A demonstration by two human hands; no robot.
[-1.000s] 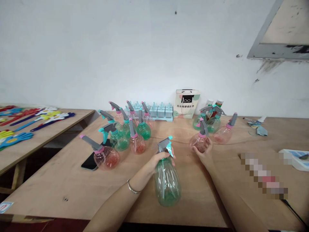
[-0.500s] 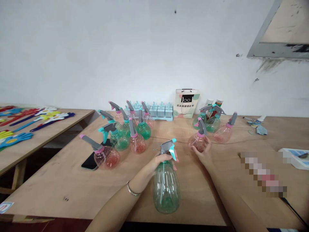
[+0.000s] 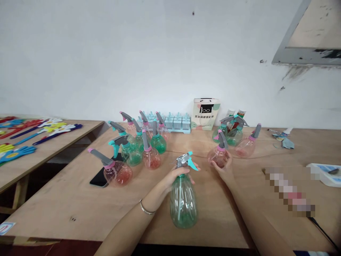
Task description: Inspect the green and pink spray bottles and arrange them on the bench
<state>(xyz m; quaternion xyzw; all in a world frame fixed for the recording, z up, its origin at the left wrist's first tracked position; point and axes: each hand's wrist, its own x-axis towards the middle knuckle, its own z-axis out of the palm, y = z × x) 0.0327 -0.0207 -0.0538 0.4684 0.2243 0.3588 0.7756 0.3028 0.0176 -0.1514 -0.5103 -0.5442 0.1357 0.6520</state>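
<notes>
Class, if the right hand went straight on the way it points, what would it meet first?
The pink bottle just ahead of the right hand, which seems to touch it, though depth is unclear.

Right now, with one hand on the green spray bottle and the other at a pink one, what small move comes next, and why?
Probably close the right hand firmly around the pink bottle: it seems only to cup the near side, and other bottles stand close behind. The left hand grips the green bottle by the neck.
</notes>
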